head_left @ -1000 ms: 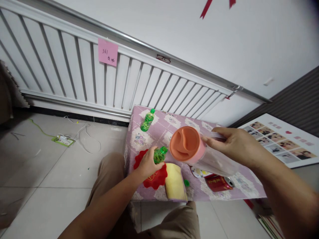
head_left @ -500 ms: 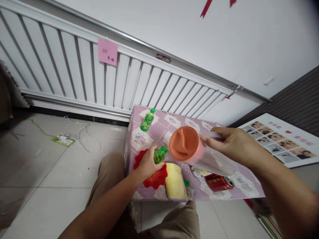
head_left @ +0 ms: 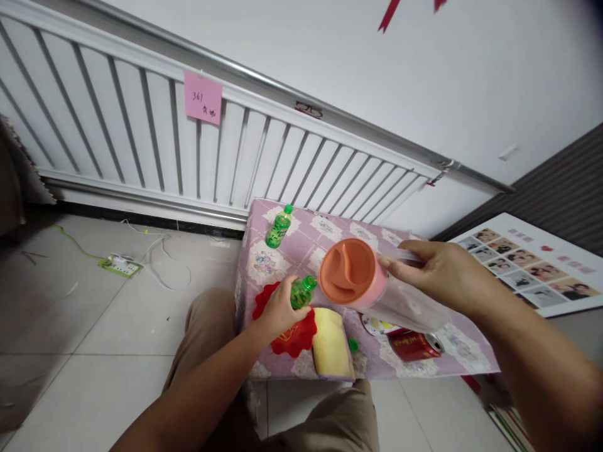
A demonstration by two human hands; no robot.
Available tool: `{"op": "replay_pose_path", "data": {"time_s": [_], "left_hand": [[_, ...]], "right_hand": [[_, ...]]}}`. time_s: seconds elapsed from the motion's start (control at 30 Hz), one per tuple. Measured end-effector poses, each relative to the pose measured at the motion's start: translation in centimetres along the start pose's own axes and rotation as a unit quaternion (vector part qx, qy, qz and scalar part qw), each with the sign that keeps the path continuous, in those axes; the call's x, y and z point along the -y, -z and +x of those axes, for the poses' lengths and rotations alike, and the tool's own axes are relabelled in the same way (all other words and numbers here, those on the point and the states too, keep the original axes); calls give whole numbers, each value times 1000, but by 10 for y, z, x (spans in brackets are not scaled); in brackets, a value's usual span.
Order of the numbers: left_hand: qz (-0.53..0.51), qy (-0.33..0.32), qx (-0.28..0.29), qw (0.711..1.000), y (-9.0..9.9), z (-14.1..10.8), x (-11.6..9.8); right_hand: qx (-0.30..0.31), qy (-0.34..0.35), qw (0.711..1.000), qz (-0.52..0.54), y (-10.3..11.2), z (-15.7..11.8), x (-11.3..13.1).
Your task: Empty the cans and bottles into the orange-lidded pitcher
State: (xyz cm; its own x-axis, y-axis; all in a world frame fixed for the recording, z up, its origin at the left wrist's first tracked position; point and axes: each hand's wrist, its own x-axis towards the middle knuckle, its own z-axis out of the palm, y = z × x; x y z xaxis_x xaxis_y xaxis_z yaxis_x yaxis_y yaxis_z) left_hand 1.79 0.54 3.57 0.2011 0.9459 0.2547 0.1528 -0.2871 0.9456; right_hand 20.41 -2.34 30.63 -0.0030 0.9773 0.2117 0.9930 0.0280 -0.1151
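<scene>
My left hand (head_left: 284, 309) is wrapped round a green bottle (head_left: 301, 293) above a red scalloped dish (head_left: 301, 336); the bottle's cap is off. My right hand (head_left: 426, 270) grips the handle of a clear pitcher (head_left: 407, 304) with an orange lid (head_left: 349, 271). The pitcher is tilted, its lid end close to the bottle's mouth but apart from it. Any liquid in the pitcher cannot be made out. A yellow folded cloth (head_left: 331, 344) lies right of the dish, with a loose green cap (head_left: 353, 345) beside it.
Another green bottle (head_left: 279, 227) stands at the back left of the cloth-covered table (head_left: 325, 226). A red can (head_left: 414, 345) lies at the front right, near a partly hidden patterned item (head_left: 374, 325). Behind is a white radiator (head_left: 277, 157); a photo board (head_left: 532, 263) leans at right.
</scene>
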Motion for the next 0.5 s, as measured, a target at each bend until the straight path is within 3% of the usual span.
{"op": "replay_pose_path", "data": {"time_s": [0.1,0.5], "left_hand": [[3,2,1,1000,0,0,0],[-1,-8,-2,1000,0,0,1]], "right_hand": [[46,-24,999,10,0,0,0],[33,-16,999,19,-3,2,-3]]}}
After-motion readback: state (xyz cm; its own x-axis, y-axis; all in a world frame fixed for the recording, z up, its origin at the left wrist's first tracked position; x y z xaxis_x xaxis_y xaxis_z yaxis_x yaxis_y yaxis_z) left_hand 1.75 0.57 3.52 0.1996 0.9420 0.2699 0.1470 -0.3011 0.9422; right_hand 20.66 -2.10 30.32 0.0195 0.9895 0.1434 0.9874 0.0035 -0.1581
